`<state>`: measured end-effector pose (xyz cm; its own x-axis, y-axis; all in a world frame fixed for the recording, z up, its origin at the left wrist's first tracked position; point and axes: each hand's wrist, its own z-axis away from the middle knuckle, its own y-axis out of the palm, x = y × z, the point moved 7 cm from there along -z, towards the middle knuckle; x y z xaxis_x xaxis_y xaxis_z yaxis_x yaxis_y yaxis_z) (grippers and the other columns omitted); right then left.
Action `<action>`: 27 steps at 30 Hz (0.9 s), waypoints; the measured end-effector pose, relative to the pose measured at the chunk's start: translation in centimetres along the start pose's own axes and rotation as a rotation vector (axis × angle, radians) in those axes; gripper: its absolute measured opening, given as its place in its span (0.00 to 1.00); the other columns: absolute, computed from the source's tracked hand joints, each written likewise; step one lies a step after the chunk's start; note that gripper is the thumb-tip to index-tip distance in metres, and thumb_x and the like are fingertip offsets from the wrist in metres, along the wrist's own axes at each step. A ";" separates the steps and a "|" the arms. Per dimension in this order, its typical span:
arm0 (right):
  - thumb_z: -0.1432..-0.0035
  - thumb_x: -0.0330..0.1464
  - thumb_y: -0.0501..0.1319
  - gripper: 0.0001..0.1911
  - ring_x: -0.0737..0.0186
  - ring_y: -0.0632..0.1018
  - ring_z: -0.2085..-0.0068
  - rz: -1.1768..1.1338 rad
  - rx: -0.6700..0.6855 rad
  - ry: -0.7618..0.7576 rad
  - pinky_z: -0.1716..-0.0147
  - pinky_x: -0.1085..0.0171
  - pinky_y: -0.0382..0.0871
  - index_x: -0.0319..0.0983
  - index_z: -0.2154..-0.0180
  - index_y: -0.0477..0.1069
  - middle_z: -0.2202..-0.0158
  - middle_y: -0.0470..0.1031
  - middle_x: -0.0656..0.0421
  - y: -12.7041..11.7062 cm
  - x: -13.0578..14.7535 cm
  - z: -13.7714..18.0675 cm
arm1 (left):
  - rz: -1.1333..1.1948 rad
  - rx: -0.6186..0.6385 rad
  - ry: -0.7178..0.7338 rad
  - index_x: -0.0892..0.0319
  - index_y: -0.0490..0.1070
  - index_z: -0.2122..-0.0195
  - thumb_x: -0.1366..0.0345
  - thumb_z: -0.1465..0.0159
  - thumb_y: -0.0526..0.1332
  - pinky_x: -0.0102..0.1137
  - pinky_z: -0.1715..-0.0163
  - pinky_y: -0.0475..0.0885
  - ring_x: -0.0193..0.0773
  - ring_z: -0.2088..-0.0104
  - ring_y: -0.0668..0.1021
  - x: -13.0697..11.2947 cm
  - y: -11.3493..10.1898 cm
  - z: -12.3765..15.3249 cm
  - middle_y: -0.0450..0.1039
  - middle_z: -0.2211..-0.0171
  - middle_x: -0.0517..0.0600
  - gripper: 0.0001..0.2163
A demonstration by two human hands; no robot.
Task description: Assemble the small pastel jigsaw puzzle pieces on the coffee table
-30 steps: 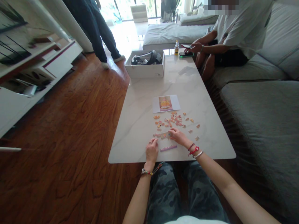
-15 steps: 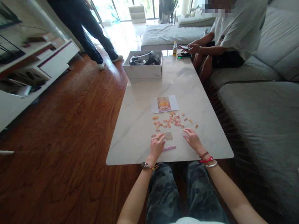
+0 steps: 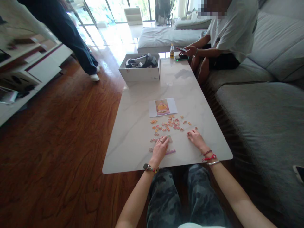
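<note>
My left hand lies with its fingers stretched over a small joined puzzle section, covering much of it. Below that hand, a pink joined puzzle strip lies near the table's front edge. To the right, my right hand rests low over the table with its fingers curled together. Whatever its fingertips hold, if anything, is too small to make out. Loose orange and pink puzzle pieces are scattered beyond both hands. Behind them lies a sheet with a picture of a yellow figure.
On the white marbled table, an open box holds a dark device. A bottle and a phone are at the far end. A seated person is on the right sofa; another person's legs are at the left.
My right hand's fingers have curled in, and my left hand has slid further over the joined section. The view has shifted slightly. The standing person's legs have moved left.
</note>
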<state>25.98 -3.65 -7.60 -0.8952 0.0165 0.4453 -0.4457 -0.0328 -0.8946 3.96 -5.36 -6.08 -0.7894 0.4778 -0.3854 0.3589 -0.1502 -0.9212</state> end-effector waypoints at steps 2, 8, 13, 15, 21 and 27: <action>0.52 0.26 0.58 0.04 0.62 0.70 0.63 -0.016 0.018 -0.014 0.61 0.63 0.64 0.37 0.70 0.68 0.66 0.67 0.55 0.3 0.1 -0.1 | -0.023 0.015 0.005 0.54 0.59 0.49 0.71 0.41 0.51 0.41 0.46 0.58 0.41 0.43 0.59 0.0 0.0 0.4 0.57 0.44 0.51 0.18; 0.50 0.23 0.53 0.07 0.64 0.70 0.66 -0.143 0.038 -0.153 0.62 0.64 0.66 0.36 0.68 0.67 0.67 0.67 0.56 0.7 1.3 0.8 | -0.066 0.089 0.043 0.53 0.55 0.46 0.63 0.41 0.53 0.44 0.45 0.55 0.45 0.41 0.54 -0.2 0.3 0.9 0.51 0.41 0.51 0.21; 0.52 0.21 0.54 0.16 0.63 0.70 0.62 -0.198 0.038 -0.223 0.59 0.63 0.65 0.37 0.59 0.65 0.63 0.67 0.56 1.1 3.5 2.1 | -0.069 0.095 0.027 0.54 0.54 0.45 0.60 0.42 0.54 0.44 0.44 0.53 0.46 0.41 0.52 0.1 0.5 0.7 0.49 0.40 0.52 0.22; 0.54 0.22 0.57 0.18 0.62 0.70 0.61 -0.184 0.008 -0.175 0.59 0.62 0.65 0.37 0.58 0.64 0.62 0.66 0.55 1.2 3.9 2.3 | -0.062 0.096 0.037 0.54 0.54 0.45 0.59 0.41 0.53 0.45 0.44 0.52 0.46 0.40 0.51 0.2 0.5 0.6 0.48 0.40 0.52 0.22; 0.53 0.22 0.56 0.07 0.63 0.70 0.66 -0.209 -0.018 -0.078 0.62 0.63 0.66 0.37 0.69 0.67 0.67 0.66 0.56 2.1 4.8 2.4 | -0.048 0.098 0.077 0.53 0.55 0.46 0.58 0.40 0.50 0.46 0.44 0.52 0.45 0.40 0.51 0.1 0.7 0.3 0.49 0.40 0.50 0.20; 0.52 0.21 0.54 0.15 0.63 0.70 0.66 -0.314 0.052 -0.260 0.62 0.62 0.66 0.37 0.60 0.64 0.69 0.67 0.58 3.4 8.3 2.6 | -0.046 0.073 0.097 0.53 0.56 0.46 0.59 0.39 0.49 0.46 0.45 0.53 0.44 0.41 0.53 0.0 0.7 0.2 0.50 0.41 0.51 0.19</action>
<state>17.06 -6.19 -6.87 -0.6829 -0.2188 0.6970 -0.6909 -0.1166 -0.7135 4.10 -5.62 -6.72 -0.7511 0.5665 -0.3390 0.2836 -0.1869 -0.9406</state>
